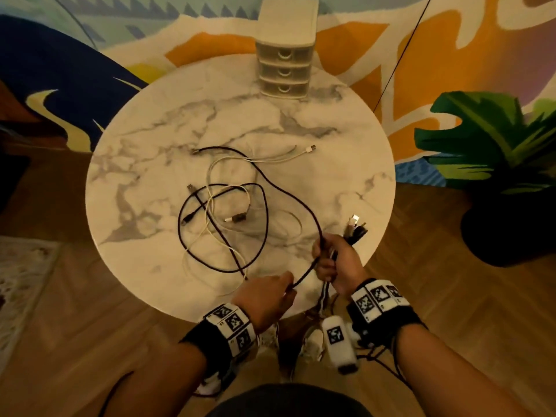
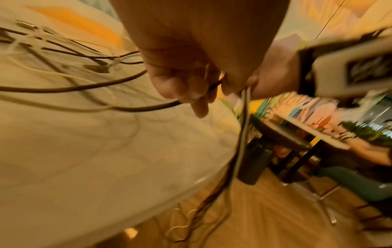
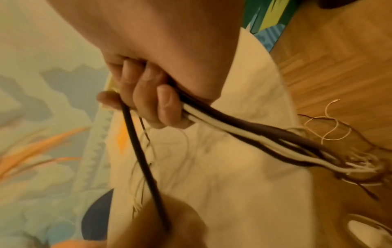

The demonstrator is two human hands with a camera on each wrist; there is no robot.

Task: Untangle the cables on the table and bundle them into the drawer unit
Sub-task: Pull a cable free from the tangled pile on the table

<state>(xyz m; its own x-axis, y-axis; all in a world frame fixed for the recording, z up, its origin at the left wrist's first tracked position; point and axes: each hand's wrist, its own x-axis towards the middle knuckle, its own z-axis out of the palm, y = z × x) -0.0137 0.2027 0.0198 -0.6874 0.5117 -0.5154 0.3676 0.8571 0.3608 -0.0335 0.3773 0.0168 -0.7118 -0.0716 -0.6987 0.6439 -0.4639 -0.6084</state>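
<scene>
Our left hand [image 1: 266,296] pinches a black cable [image 1: 304,276] at the table's [image 1: 144,176] near edge. Our right hand [image 1: 334,261] grips a bundle of cables [image 3: 244,132]; the drawer unit [image 1: 284,67] stands at the far edge.

Loose cables [image 1: 222,206] before drawer unit [image 1: 284,70]

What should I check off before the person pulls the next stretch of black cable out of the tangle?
1. Right hand grips the gathered bundle: ok.
2. Left hand pinches the black cable near the right hand: ok.
3. Black cable free of the white cable: not ok, the two cross on the table.
4. Bundle ends kept on the table: not ok, strands hang over the near edge.
5. Drawer unit open to take the bundle: not ok, all three drawers shut.
</scene>
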